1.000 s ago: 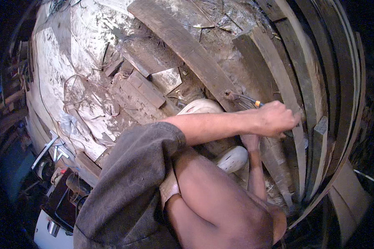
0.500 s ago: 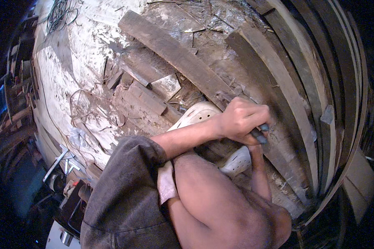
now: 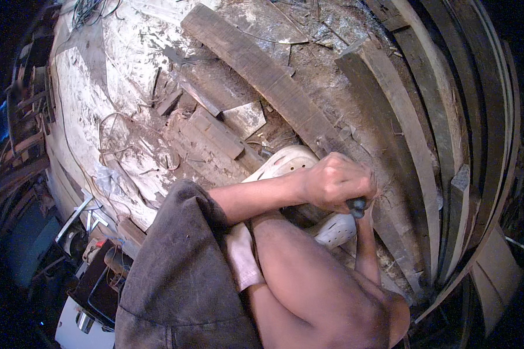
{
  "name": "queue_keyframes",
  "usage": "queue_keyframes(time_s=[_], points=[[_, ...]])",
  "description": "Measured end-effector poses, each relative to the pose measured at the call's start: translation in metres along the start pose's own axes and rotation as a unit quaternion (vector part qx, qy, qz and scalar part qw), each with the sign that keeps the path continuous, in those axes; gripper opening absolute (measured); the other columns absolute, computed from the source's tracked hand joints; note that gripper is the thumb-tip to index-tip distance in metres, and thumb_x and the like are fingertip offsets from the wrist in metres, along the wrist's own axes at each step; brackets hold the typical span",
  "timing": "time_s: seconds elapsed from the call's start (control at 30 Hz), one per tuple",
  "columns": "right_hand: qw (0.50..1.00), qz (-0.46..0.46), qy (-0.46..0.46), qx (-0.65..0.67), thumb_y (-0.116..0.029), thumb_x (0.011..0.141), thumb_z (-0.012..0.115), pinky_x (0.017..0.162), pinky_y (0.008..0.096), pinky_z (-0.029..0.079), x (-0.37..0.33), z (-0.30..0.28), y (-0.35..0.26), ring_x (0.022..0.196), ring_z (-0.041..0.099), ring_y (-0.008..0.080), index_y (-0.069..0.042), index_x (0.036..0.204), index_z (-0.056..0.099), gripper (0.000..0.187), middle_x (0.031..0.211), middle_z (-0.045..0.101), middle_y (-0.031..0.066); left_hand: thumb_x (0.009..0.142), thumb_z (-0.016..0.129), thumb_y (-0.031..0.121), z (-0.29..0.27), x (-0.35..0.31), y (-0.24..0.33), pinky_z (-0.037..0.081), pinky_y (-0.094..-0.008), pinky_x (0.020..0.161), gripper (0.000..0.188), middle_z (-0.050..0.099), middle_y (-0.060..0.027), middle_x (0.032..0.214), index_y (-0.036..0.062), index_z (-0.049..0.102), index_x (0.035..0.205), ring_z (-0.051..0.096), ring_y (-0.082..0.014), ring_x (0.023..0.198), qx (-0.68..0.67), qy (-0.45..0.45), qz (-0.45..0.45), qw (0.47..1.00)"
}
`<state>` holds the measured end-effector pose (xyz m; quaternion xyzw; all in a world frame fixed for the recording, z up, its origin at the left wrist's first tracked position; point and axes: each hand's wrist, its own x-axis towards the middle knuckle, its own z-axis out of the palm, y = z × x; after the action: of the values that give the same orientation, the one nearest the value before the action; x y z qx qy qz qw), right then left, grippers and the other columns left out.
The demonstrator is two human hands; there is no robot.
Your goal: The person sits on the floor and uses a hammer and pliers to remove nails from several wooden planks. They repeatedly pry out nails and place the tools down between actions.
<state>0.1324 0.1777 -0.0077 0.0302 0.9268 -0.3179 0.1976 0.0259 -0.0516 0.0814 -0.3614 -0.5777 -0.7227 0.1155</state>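
Observation:
My left hand (image 3: 336, 183) is closed in a fist around a tool with a dark blue-grey handle (image 3: 357, 207). The handle's end juts out below the fist, while the working end is hidden, so its kind cannot be told. The fist is over a long brown wooden plank (image 3: 262, 72) that slants from the upper left down to the lower right. My right forearm (image 3: 367, 253) rises beyond my bent knee toward the same spot; its hand is hidden behind the left one. Close by are two light clog shoes, one white (image 3: 288, 163) and one greyer (image 3: 336, 231), on my feet.
Several long timbers (image 3: 396, 93) lie along the right. Wood offcuts (image 3: 215, 134) and a pale flat piece (image 3: 244, 119) are scattered left of the plank. Coiled wire (image 3: 90, 11) lies at the upper left, with metal brackets (image 3: 90, 215) and assorted gear at the lower left.
The view has shifted a little, moving the plank up and right in it. My left fist has come nearer to me along the plank, still gripping the handle.

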Motion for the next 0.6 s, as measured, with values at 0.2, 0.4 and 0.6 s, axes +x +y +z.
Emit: queue_keyframes(time_s=[0.2, 0.4, 0.6], points=[[0.991, 0.073, -0.017, -0.115, -0.06, 0.075, 0.065, 0.099, 0.052, 0.035, 0.006, -0.008, -0.03, 0.111, 0.05, 0.0448, 0.003, 0.125, 0.046, 0.083, 0.115, 0.055, 0.0275, 0.076, 0.065, 0.017, -0.006, -0.004, 0.003, 0.044, -0.036, 0.047, 0.018, 0.052, -0.0066, 0.065, 0.0044, 0.052, 0.078, 0.057, -0.0247, 0.056, 0.062, -0.04, -0.011, 0.997], [0.986, 0.055, 0.024, -0.158, -0.072, 0.074, 0.059, 0.101, 0.0549, 0.035, 0.005, 0.002, -0.018, 0.112, 0.051, 0.0463, 0.002, 0.124, 0.049, 0.091, 0.12, 0.056, 0.0284, 0.076, 0.07, 0.005, -0.012, 0.002, 0.012, 0.042, -0.0339, 0.045, 0.021, 0.05, -0.0057, 0.06, 0.0051, 0.049, 0.072, 0.054, -0.0233, 0.05, 0.069, -0.041, -0.038, 0.996], [0.978, 0.032, 0.098, -0.181, -0.078, 0.072, 0.053, 0.1, 0.0539, 0.037, 0.0, 0.011, -0.008, 0.112, 0.054, 0.0427, 0.001, 0.12, 0.054, 0.093, 0.119, 0.058, 0.025, 0.073, 0.077, 0.006, -0.014, 0.024, 0.027, 0.04, -0.0344, 0.047, 0.031, 0.051, -0.0042, 0.056, 0.0083, 0.047, 0.063, 0.053, -0.0226, 0.048, -0.003, -0.118, -0.21, 0.97]])
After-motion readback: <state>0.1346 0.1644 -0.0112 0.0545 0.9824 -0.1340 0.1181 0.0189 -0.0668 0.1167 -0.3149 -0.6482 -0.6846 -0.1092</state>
